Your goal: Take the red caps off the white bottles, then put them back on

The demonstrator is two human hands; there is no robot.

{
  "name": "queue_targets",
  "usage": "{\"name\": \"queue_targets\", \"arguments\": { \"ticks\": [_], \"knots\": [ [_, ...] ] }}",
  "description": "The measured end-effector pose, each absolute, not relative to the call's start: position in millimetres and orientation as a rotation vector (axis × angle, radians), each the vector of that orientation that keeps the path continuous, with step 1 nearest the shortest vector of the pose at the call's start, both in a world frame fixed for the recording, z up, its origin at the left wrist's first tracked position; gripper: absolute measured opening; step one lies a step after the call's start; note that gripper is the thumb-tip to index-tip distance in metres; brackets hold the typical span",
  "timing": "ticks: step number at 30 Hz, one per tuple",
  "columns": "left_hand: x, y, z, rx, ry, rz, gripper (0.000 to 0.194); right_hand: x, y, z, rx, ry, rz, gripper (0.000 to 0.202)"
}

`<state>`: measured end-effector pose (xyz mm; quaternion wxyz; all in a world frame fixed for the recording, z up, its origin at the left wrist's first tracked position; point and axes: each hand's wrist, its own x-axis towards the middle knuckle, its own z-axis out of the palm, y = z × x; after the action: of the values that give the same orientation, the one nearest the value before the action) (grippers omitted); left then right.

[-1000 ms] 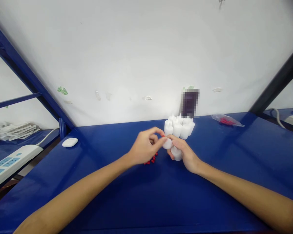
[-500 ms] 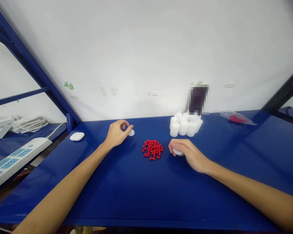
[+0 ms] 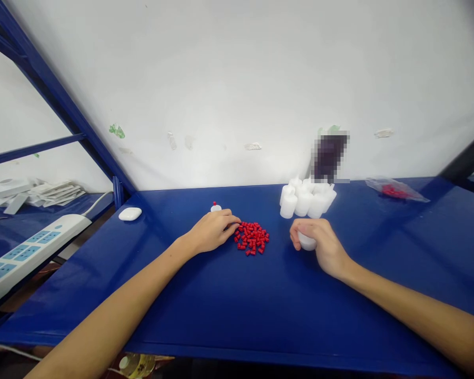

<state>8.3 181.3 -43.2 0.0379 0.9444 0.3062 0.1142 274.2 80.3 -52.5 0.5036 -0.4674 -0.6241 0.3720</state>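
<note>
A heap of small red caps [image 3: 252, 238] lies on the blue table [image 3: 260, 305]. My left hand [image 3: 212, 231] rests at the heap's left edge, fingertips touching the caps. Just behind that hand stands a small white bottle with a red cap [image 3: 215, 207]. My right hand [image 3: 319, 239] is curled around a white bottle [image 3: 307, 243] to the right of the heap. A cluster of several white bottles [image 3: 307, 199] stands behind my right hand near the wall.
A white oval case [image 3: 130, 213] lies at the table's left. A white power strip [image 3: 27, 251] sits on the lower shelf at left. A clear bag of red caps [image 3: 397, 190] lies at the back right. A blurred dark object [image 3: 328, 158] leans on the wall.
My left hand set a capped bottle down at the left, then came back to the red heap. My right hand stays shut on a white bottle.
</note>
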Motion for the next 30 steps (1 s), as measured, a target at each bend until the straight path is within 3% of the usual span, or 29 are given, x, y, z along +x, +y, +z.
{"name": "queue_targets", "arguments": {
  "ticks": [17, 22, 30],
  "knots": [
    [17.1, 183.9, -43.4, 2.616, 1.053, 0.463, 0.017, 268.5, 80.1, -47.5, -1.277, -1.522, 0.921, 0.039],
    [24.6, 176.5, -37.9, 2.270, 1.066, 0.713, 0.018, 265.6, 83.9, -46.9, -1.176, -1.514, 0.908, 0.041],
    [53.7, 131.5, -27.3, 1.575, 0.560, 1.048, 0.025, 226.2, 86.8, -35.2, -0.982, -1.332, 1.335, 0.054]
  ]
}}
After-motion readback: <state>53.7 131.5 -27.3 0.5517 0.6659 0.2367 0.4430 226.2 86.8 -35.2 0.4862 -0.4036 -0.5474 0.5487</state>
